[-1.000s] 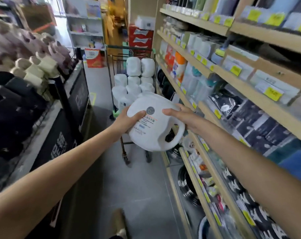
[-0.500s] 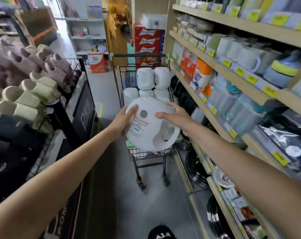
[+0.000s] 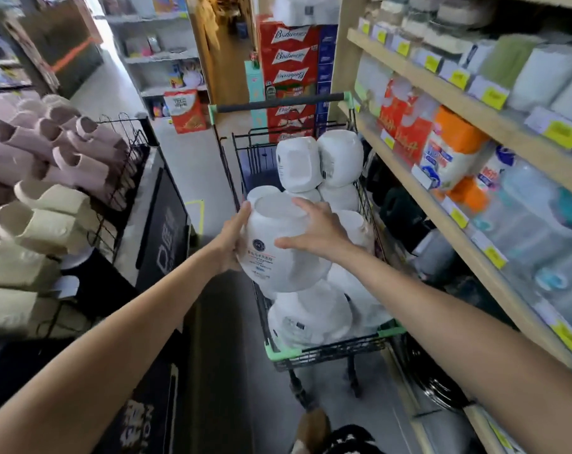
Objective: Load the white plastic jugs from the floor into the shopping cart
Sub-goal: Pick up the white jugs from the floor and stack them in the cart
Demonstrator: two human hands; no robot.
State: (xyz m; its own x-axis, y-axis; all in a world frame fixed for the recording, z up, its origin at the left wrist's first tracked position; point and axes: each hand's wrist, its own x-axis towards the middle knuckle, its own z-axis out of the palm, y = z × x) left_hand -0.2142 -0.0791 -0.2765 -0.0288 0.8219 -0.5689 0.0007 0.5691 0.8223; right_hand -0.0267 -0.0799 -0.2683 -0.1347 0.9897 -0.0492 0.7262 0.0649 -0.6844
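I hold a white plastic jug (image 3: 278,257) with a printed label between both hands, its flat base tipped up and away from me, over the near half of the shopping cart (image 3: 327,350). My left hand (image 3: 233,239) grips its left side. My right hand (image 3: 314,227) lies over its top and right side with fingers spread. Several more white jugs (image 3: 314,162) are piled in the cart, two standing highest at the far end and others lying below the held one.
The cart stands in a narrow aisle with its black handle (image 3: 278,104) at the far end. Wooden shelves of goods (image 3: 474,132) run along the right. A black rack of slippers (image 3: 48,178) lines the left. Red beer boxes (image 3: 289,67) stand behind the cart. My shoe (image 3: 314,424) is on the grey floor.
I have stepped closer to the cart. The jug has tipped so its base faces up and now hangs over the basket instead of in front of it.
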